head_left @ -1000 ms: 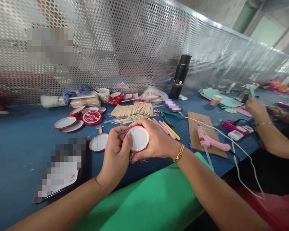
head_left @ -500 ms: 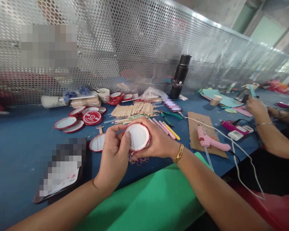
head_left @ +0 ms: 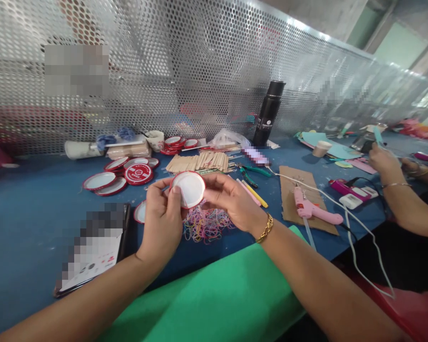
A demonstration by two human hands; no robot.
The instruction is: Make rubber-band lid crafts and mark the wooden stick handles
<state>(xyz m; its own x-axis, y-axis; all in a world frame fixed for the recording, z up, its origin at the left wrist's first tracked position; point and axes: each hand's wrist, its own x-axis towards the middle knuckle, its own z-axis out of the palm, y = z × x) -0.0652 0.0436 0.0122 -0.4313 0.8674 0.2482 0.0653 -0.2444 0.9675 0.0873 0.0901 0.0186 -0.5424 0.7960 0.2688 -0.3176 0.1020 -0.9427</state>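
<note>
"Where's the lid (head_left: pixel 189 189)?"
"Over the desk (head_left: pixel 24 223), near the coloured loops (head_left: pixel 207 227): my left hand (head_left: pixel 161 221) pinches it, my right hand (head_left: pixel 239 202) curls half open at its rim"

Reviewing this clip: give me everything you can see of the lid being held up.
The lid is round and shallow, with a smooth white inner face and a thin red rim; it looks like coated metal. No damage shows. It is held above the table, white side toward the camera. The left hand grips its left side, thumb over the white face. Fingers of the right hand are at its right edge; how firmly they touch is unclear. Its outer side is hidden.
</note>
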